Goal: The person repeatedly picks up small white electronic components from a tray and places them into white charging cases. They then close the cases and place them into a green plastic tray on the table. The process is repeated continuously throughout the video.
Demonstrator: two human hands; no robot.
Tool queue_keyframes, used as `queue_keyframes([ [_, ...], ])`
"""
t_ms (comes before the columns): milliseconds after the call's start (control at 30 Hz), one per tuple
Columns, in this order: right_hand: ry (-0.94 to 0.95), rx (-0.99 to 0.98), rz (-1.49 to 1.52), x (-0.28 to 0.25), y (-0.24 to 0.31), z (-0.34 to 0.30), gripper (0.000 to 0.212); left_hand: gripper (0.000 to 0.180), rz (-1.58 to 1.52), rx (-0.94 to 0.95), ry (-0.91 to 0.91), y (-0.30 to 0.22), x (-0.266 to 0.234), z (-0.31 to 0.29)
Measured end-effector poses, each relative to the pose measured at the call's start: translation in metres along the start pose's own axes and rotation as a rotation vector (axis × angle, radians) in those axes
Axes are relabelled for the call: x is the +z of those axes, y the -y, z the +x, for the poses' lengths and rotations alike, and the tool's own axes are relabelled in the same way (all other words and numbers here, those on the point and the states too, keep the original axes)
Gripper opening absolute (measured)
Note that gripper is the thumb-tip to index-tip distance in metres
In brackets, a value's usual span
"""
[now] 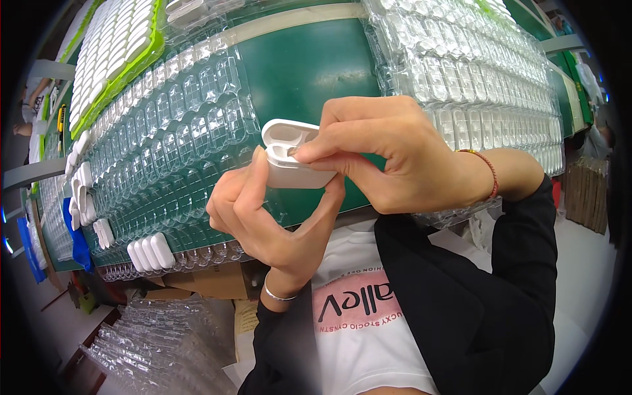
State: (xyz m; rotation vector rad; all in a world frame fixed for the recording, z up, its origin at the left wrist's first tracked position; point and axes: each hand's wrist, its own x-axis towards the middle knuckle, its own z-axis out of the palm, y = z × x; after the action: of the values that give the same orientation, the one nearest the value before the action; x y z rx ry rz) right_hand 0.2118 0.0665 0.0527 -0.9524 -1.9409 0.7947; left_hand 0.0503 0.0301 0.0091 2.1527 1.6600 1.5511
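A small white earbud charging case [297, 176] is held above the table with its lid tipped up and its hollows showing. My left hand [270, 227] grips it from below and the left side, thumb and fingers at opposite ends. Over the case's right part, my right hand [405, 155] has its thumb and forefinger pinched together, the tips reaching to the inside. Those fingertips cover part of the hollow, and whatever lies between them is too small to name.
Clear plastic blister trays lie left [164, 105] and right [454, 79] on the green table [303, 66]. A lime-green tray [157, 45] holds several white cases. More white cases [151, 252] sit near the front edge. Stacked clear trays [164, 349] are below. Another person [33, 99] is far left.
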Motion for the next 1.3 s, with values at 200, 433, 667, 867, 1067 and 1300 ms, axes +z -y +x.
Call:
queue_keyframes([
  [200,-0.015,-0.009,0.002,0.002,-0.008,-0.002,0.009,0.073,-0.005,0.003,-0.008,0.003,0.006,-0.001],
  [433,0.083,-0.1,-0.128,-0.01,0.002,-0.001,0.024,0.08,-0.061,0.005,0.018,0.004,0.005,-0.002],
  [667,0.017,0.271,0.349,-0.026,0.032,-0.014,0.048,0.089,-0.295,0.065,-0.068,-0.011,-0.009,0.007],
  [867,0.198,0.836,0.973,-0.005,0.05,-0.036,0.034,0.09,-0.402,0.014,0.0,-0.01,-0.017,-0.017],
  [1067,0.225,0.346,0.124,0.015,0.057,-0.071,0.036,0.057,-0.662,-0.115,0.532,0.014,-0.083,-0.035],
  [1300,0.267,0.156,0.051,0.063,0.054,-0.107,0.033,0.045,-0.667,-0.512,0.904,0.026,-0.122,-0.069],
])
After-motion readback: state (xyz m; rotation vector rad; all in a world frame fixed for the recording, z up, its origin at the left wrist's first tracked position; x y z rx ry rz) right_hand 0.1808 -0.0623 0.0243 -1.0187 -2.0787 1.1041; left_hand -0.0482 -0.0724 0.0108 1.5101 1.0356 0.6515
